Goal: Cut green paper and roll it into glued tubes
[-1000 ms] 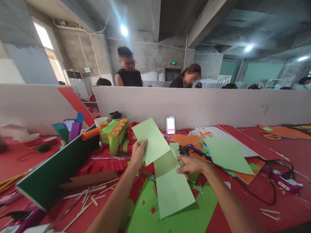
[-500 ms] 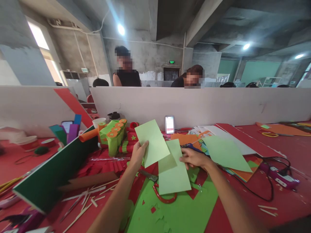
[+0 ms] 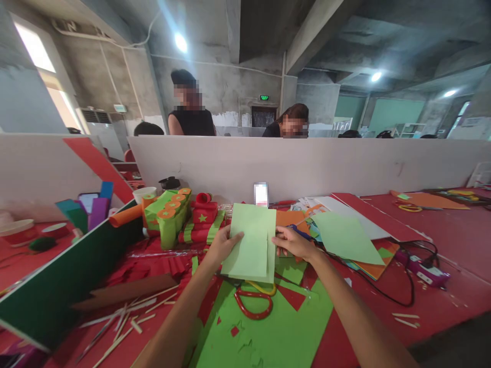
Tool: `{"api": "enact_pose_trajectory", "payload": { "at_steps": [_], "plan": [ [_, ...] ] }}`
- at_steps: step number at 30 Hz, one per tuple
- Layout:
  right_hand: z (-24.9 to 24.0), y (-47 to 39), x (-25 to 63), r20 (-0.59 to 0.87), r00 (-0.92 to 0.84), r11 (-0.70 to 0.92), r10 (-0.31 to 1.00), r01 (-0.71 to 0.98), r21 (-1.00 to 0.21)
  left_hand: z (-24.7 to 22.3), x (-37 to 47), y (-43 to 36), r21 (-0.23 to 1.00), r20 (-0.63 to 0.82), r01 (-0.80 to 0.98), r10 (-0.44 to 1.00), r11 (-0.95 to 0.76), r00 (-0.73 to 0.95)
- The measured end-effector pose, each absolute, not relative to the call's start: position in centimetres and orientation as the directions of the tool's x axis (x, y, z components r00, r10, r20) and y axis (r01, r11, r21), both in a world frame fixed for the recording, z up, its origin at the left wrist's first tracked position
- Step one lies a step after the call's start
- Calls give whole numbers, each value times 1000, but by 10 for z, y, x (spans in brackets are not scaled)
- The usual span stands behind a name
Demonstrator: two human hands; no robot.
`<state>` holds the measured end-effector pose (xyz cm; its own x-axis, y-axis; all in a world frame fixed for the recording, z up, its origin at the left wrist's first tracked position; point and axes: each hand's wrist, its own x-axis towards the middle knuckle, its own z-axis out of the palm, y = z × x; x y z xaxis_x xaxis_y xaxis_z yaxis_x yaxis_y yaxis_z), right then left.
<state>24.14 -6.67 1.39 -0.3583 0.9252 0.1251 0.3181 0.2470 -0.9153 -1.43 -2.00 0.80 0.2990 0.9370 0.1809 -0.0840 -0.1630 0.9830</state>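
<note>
Two pale green paper sheets overlap almost edge to edge in front of me. On their left edge, my left hand is closed, thumb on top. My right hand pinches the right edge, where a strip of the rear sheet shows. Below the sheets lie scissors with red handles and a yellow handle; their blades are covered by the paper. A blue tool handle is just behind my right hand. Under everything is a larger bright green sheet with red scraps.
Green and orange paper models stand at the back left, beside a dark green board. Wooden sticks lie at front left. Another pale green sheet and a purple power strip are to the right. Two people are beyond the white partition.
The two pale green sheets, apart and at different angles before, are now stacked and nearly aligned. My hands have come closer together, and the view has shifted slightly right.
</note>
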Motion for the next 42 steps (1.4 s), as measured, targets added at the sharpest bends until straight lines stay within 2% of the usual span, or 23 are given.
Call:
{"api": "enact_pose_trajectory", "payload": {
  "at_steps": [2,4,6,7,9,11,14,19,23,30,33,35,37,38,40,42],
  "plan": [
    [19,-66,252,178,-284,283,942,390,-876,8,-15,-19,979,202,-73,946,-189,255],
    [25,-66,271,281,-103,289,954,560,-777,8,-16,-18,975,223,-60,953,-215,203],
    [27,-67,297,384,124,145,915,788,-598,9,-17,-18,970,242,-53,955,-236,175],
    [27,-67,311,384,234,-8,893,863,-506,8,-17,-17,969,248,-53,954,-243,171],
    [22,-70,336,259,361,-253,896,894,-370,8,-17,-17,967,256,-54,952,-250,169],
    [15,-73,355,68,414,-375,908,874,-309,7,-17,-16,965,262,-55,952,-256,159],
    [6,-77,369,-21,375,-362,927,875,-321,6,-18,-15,966,259,-52,957,-254,134],
    [5,-80,377,-63,326,-327,943,880,-345,6,-18,-15,973,229,-71,965,-221,129],
    [7,-85,384,-60,352,-350,934,870,-349,8,-17,-16,976,210,-86,970,-200,121],
    [23,-91,383,121,444,-375,888,850,-369,10,-18,-17,961,236,-161,970,-226,48],
    [41,-91,366,303,415,-244,858,848,-471,12,-18,-18,956,186,-229,982,-182,-4],
    [49,-92,350,558,280,207,781,726,-655,14,-18,-19,948,134,-290,991,-129,-2],
    [52,-94,334,617,199,493,761,440,-750,16,-18,-21,931,86,-358,996,-73,20],
    [51,-95,327,615,191,556,765,287,-780,18,-18,-22,920,67,-388,997,-49,33],
    [46,-97,314,573,144,572,806,52,-818,21,-18,-24,903,39,-429,998,-12,55],
    [42,-98,306,485,-1,484,875,-37,-874,24,-20,-26,894,30,-448,998,0,60]
  ]
}}
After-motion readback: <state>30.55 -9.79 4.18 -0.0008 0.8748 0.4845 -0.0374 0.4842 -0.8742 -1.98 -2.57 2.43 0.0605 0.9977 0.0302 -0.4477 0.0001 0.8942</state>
